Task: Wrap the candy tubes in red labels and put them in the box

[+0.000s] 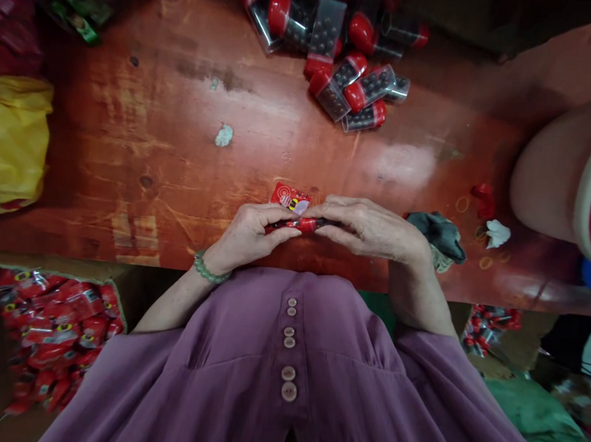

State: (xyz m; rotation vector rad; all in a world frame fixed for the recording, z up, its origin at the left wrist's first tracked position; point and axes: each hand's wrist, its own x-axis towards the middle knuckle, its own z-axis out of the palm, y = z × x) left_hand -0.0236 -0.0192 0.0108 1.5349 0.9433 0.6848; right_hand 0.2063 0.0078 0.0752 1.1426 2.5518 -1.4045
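At the near edge of the table, my left hand and my right hand meet over a slim red and dark item. Thumbs press it from the near side and fingers from the far side, so much of it is covered; it resembles a small red-capped bottle of black pellets, but I cannot be sure. Just beyond my fingertips a red printed card with a yellow and black picture shows, touching or close to my hands. Further off lies a heap of clear bottles with red caps and black pellets.
A yellow bag sits at the left, and a large pale tub at the right. By my right wrist lies a dark cloth, near rubber bands and white scrap paper. Below the table, a carton holds red packets.
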